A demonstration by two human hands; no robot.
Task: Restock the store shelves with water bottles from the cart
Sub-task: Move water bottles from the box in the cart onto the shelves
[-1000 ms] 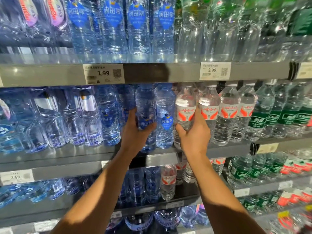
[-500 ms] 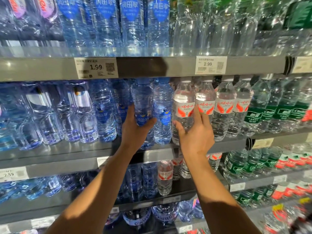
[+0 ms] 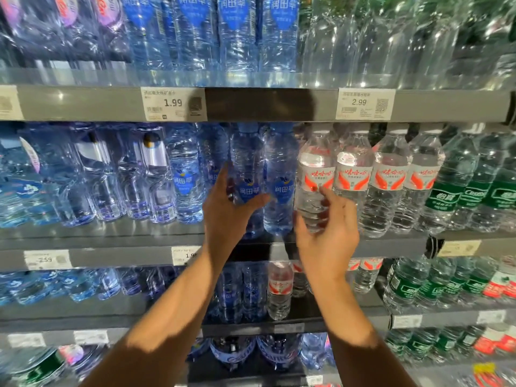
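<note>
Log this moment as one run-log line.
left hand: grips blue-label bottle | right hand: fingers loose beside red-label bottle | both bottles upright on middle shelf

A blue-labelled water bottle [image 3: 247, 174] and a red-labelled water bottle [image 3: 314, 174] stand upright on the middle shelf [image 3: 111, 241].

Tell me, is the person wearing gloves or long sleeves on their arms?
No. The left hand and right hand are both bare, with no gloves, rings or watch visible. The forearms are bare too, right down to the picture's bottom edge, so no sleeve shows. Shadow darkens parts of both forearms.
</note>
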